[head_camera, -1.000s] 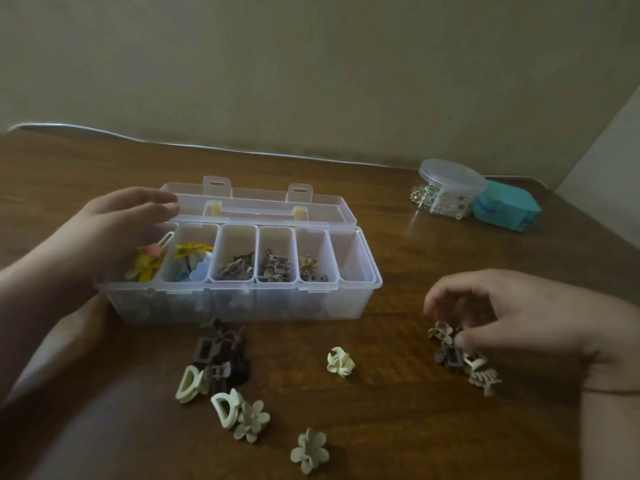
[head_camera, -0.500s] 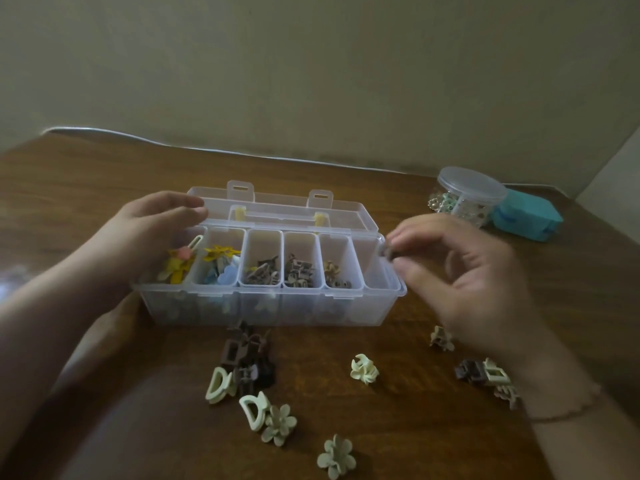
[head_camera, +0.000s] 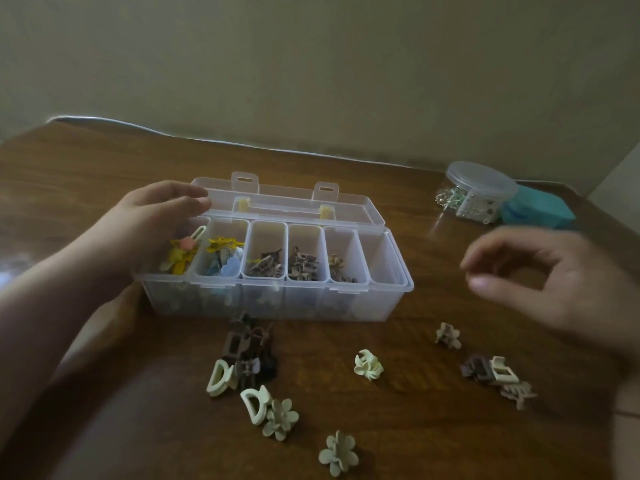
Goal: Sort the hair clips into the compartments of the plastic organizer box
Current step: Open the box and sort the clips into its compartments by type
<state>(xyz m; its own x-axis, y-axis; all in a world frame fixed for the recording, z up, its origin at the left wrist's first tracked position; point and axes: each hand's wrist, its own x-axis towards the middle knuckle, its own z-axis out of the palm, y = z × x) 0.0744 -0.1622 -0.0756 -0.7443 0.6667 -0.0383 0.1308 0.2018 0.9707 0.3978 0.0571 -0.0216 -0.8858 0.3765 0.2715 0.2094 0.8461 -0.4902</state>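
My right hand point(head_camera: 568, 292) hovers empty, fingers loosely curled, right of the organizer box point(head_camera: 277, 268). The small clip pile point(head_camera: 498, 375) lies on the desk point(head_camera: 398, 410) just below it, nearest. My left hand point(head_camera: 156, 226) rests, fingers relaxed, on the box's far-left rim.

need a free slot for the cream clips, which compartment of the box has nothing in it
The rightmost compartment of the organizer box: its clear bottom shows bare, while the other five all hold clips.

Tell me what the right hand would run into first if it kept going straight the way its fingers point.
The right hand points left, toward the organizer box. It would probably meet the box's right end wall first, beside the empty rightmost compartment. The hand is blurred and its height is unclear, so it might pass over the rim.
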